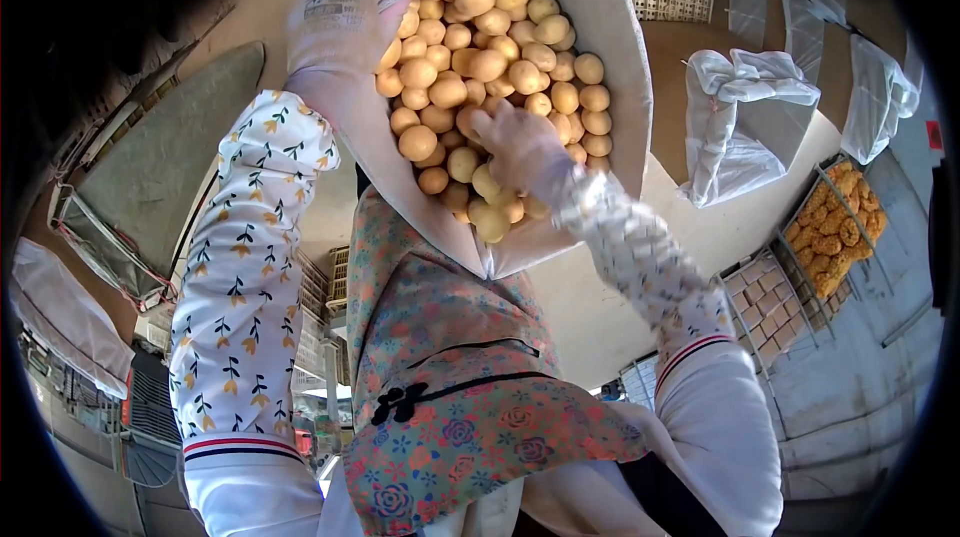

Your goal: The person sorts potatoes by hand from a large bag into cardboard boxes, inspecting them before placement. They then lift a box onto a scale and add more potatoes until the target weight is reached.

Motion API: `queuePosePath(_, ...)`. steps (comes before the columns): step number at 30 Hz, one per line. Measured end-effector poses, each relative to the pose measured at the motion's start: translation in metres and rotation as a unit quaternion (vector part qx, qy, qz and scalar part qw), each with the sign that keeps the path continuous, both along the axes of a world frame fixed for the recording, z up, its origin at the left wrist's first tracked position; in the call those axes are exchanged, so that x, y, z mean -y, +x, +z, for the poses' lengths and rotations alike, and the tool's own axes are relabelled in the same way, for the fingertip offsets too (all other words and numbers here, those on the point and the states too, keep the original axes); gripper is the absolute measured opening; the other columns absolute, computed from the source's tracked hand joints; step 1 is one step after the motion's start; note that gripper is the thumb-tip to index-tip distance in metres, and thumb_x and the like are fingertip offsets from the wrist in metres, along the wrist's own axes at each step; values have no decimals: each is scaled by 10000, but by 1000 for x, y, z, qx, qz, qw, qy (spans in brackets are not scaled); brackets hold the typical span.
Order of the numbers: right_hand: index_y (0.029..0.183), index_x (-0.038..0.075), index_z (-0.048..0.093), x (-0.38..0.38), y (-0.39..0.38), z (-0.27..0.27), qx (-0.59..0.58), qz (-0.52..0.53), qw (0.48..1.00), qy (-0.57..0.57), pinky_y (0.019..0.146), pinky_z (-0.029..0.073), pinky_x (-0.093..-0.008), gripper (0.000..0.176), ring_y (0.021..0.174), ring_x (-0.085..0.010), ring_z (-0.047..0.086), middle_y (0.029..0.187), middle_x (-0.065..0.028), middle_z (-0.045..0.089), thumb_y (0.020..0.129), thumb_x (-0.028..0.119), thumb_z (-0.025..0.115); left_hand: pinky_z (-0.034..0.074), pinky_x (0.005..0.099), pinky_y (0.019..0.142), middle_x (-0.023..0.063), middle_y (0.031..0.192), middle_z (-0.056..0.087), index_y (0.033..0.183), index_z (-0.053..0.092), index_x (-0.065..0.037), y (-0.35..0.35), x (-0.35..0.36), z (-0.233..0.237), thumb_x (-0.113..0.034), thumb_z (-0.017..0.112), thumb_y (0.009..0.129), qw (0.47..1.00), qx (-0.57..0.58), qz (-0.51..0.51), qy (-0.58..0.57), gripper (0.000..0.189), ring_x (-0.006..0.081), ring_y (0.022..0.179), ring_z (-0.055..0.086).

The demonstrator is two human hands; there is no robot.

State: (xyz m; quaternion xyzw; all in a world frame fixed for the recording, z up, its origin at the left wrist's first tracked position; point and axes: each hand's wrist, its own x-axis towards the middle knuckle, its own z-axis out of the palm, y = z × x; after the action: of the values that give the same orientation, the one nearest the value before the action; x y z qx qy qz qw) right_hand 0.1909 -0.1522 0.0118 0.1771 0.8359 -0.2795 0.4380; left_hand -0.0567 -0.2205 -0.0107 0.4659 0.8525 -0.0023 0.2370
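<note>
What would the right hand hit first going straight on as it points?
Most likely a ball in the box: the right hand reaches in among the pile. Exact contact depth is unclear.

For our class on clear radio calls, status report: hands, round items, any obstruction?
Left hand at container rim, grip partly hidden. Right hand on round tan items, grasp unclear. Items piled inside; nothing visibly blocking right hand.
</note>
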Motion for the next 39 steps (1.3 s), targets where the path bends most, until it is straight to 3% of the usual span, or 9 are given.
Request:
queuePosePath(4, 1260, 91, 535, -9, 43, 37, 5, -211, 977, -29, 808, 535, -453, 520, 984, -365, 646, 1161, -211, 603, 791, 244, 698, 515, 454, 836, 130, 1002, 716, 1073, 683, -127, 2, 3, -1, -542, 472, 965, 1000, 9, 11, 18, 478, 323, 954, 677)
queuePosePath(5, 1268, 69, 527, -9, 45, 51, -13, -231, 973, -27, 762, 543, -359, 502, 927, -254, 672, 1066, -141, 659, 813, 186, 705, 511, 455, 841, 133, 1013, 715, 1089, 684, -126, -1, 7, -3, -546, 459, 968, 999, 19, 3, 28, 492, 327, 965, 673)
queuePosePath(7, 1239, 43, 526, -2, 60, 50, -27, -559, 786, -264, 734, 519, -240, 496, 869, -125, 646, 983, -43, 656, 810, 128, 760, 504, 457, 848, 141, 1034, 711, 1121, 681, -119, -2, 3, 0, -557, 441, 971, 999, 37, 6, 23, 522, 338, 983, 664)
queuePosePath(11, 1227, 32, 528, 18, 51, 61, -122, -720, 551, -403, 767, 498, -208, 525, 854, -57, 577, 1004, -3, 603, 778, -2, 798, 483, 460, 861, 161, 1030, 692, 1143, 670, -100, 0, 3, 5, -538, 484, 963, 996, 73, 38, 24, 509, 362, 988, 639)
queuePosePath(19, 1327, 48, 460, 30, 40, 73, -245, -719, 521, -390, 885, 487, -248, 674, 1014, -92, 550, 1128, -32, 533, 741, -122, 746, 478, 472, 888, 170, 1088, 690, 1197, 661, -95, -1, -3, 10, -620, 429, 953, 995, 90, 44, -16, 623, 373, 1028, 634)
queuePosePath(26, 1346, 54, 446, 35, 47, 71, -309, -644, 628, -309, 974, 416, -259, 668, 1105, -99, 494, 1224, -36, 485, 762, -113, 726, 495, 464, 837, 152, 990, 696, 1059, 697, -130, 0, -1, 5, -585, 542, 924, 999, 1, 37, -5, 499, 365, 962, 646)
queuePosePath(32, 1338, 60, 459, 39, 49, 72, -340, -628, 619, -326, 1007, 379, -263, 654, 1152, -96, 452, 1275, -26, 453, 765, -92, 738, 497, 469, 817, 153, 956, 692, 1018, 684, -115, -2, 1, 2, -587, 540, 924, 999, -5, 31, -2, 502, 371, 938, 647)
queuePosePath(35, 1240, 53, 521, 37, 46, 75, -285, -659, 607, -339, 835, 461, -225, 493, 966, -70, 545, 1130, -15, 551, 808, -47, 737, 501, 478, 792, 158, 939, 689, 1004, 676, -113, -3, 3, 0, -576, 545, 926, 1000, -26, 14, 8, 487, 378, 910, 649)
queuePosePath(39, 1102, 49, 576, 44, 59, 54, -102, -636, 654, -397, 524, 412, -195, 249, 586, -26, 506, 799, 31, 585, 897, 97, 709, 507, 482, 770, 161, 922, 691, 993, 671, -115, -2, 6, -6, -554, 560, 927, 998, -33, 5, 44, 458, 382, 880, 654)
